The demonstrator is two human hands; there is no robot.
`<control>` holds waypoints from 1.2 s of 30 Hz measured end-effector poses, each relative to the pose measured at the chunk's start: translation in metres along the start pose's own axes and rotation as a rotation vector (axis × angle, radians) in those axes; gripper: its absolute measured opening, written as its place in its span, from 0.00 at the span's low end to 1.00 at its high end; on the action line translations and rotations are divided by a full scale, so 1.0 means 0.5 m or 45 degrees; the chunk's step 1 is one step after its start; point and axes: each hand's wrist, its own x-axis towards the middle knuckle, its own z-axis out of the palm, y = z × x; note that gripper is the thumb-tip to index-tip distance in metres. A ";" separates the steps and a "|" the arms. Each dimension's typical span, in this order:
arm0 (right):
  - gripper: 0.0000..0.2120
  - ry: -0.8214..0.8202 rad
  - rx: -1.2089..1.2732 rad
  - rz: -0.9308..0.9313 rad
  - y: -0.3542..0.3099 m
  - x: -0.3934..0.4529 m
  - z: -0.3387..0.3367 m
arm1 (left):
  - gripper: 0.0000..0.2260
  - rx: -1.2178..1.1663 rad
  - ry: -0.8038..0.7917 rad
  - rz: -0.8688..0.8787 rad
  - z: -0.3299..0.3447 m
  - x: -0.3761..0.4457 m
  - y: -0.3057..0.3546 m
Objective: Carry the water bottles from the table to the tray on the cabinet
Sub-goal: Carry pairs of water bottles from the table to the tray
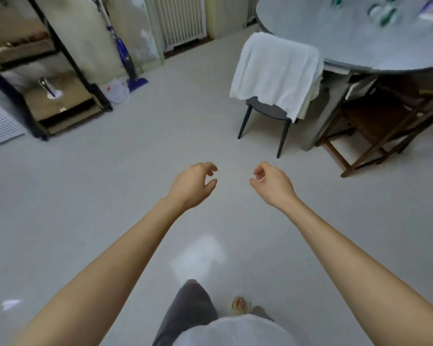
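Grey round table (335,43) bears your blurred water bottles (383,11) at its far side, cut by the frame's top, well apart from your left hand (193,186) and right hand (273,183), both loosely curled and holding nothing.

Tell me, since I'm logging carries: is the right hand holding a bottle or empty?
Empty. The right hand hangs over bare floor with loosely curled fingers, nothing between them.

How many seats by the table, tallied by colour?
Dark grey chair, white towel draped over its back: 1
Brown wooden chair, partly under the round table: 1
Total: 2
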 end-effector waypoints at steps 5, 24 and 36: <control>0.10 -0.127 -0.063 -0.120 -0.081 0.258 0.043 | 0.15 -0.023 0.039 -0.165 -0.047 0.191 -0.119; 0.14 -0.109 -0.136 -0.129 -0.352 1.232 -0.002 | 0.17 0.133 -0.074 -0.053 -0.344 1.157 -0.356; 0.18 0.075 -0.397 -0.107 -0.456 1.893 -0.098 | 0.18 0.268 -0.049 0.063 -0.523 1.836 -0.430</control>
